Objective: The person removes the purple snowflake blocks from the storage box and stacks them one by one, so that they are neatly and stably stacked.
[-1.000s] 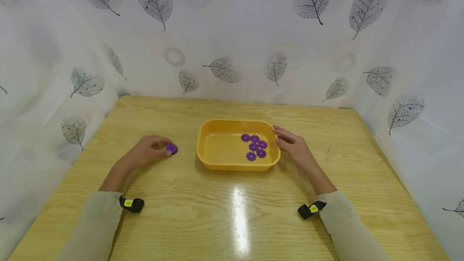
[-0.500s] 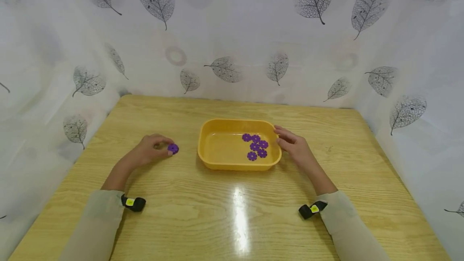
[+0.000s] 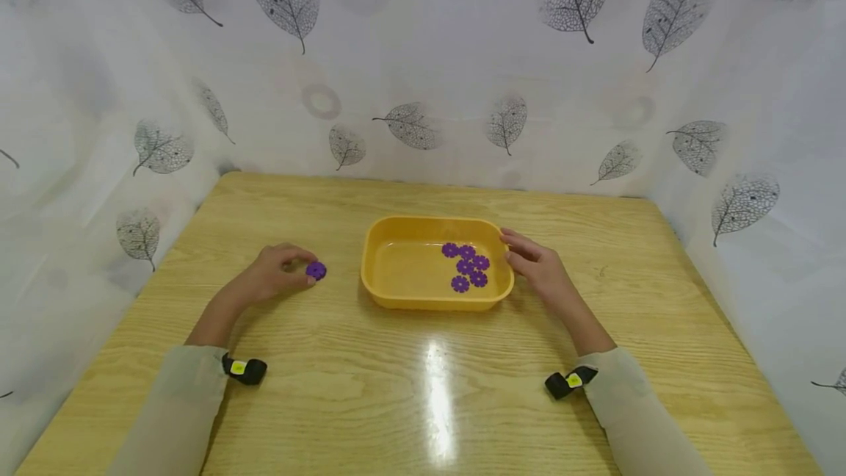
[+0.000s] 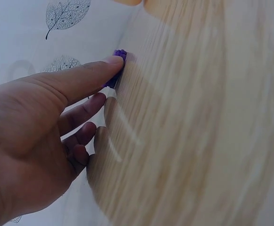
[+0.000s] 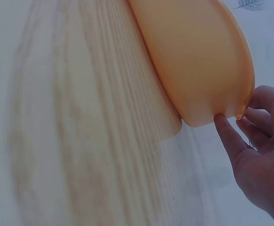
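Note:
My left hand (image 3: 267, 275) is low over the table, left of the yellow plastic tub (image 3: 413, 304). Its thumb and finger pinch a small stack of purple flower-shaped discs (image 3: 316, 270) with notched edges. The left wrist view shows the stacked discs (image 4: 121, 54) edge-on under the thumb tip, close to the wood. My right hand (image 3: 542, 270) holds the tub's right end. In the right wrist view the thumb lies against the outer wall of the tub (image 5: 203, 70) and other fingers are at its rim. Several single purple discs (image 3: 465, 267) lie inside, toward the right end.
The wood-grain table (image 3: 344, 388) carries a bright light reflection at its front middle. A white leaf-print cloth (image 3: 423, 57) rises behind the table and along both sides. Each sleeve has a black strap, one at the left wrist (image 3: 246, 370) and one at the right (image 3: 570, 382).
The whole head view has shifted very slightly to the right. Both hands, the disc stack and the tub keep their places relative to one another.

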The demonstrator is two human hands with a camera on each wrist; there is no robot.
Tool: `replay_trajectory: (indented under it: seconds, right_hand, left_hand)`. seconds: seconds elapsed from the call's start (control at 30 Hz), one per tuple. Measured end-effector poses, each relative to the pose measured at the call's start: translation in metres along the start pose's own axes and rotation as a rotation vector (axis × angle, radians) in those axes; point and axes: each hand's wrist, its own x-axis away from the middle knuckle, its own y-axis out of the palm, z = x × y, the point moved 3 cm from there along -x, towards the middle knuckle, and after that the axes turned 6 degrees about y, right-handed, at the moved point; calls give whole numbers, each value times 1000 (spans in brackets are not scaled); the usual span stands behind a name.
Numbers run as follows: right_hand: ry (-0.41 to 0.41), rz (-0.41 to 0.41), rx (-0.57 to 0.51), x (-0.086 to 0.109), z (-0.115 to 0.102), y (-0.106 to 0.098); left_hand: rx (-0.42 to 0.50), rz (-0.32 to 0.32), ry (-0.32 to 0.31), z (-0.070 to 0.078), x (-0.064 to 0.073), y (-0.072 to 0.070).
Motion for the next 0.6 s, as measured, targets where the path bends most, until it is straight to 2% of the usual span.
replay_trajectory:
  seconds: [0.37, 0.6]
  right_hand:
    - [0, -3, -7, 1, 0, 0]
    - [-1, 1, 6, 1, -3, 1]
  left_hand:
    - [-3, -7, -38, -2, -1, 2]
    - [-21, -3, -32, -3, -1, 2]
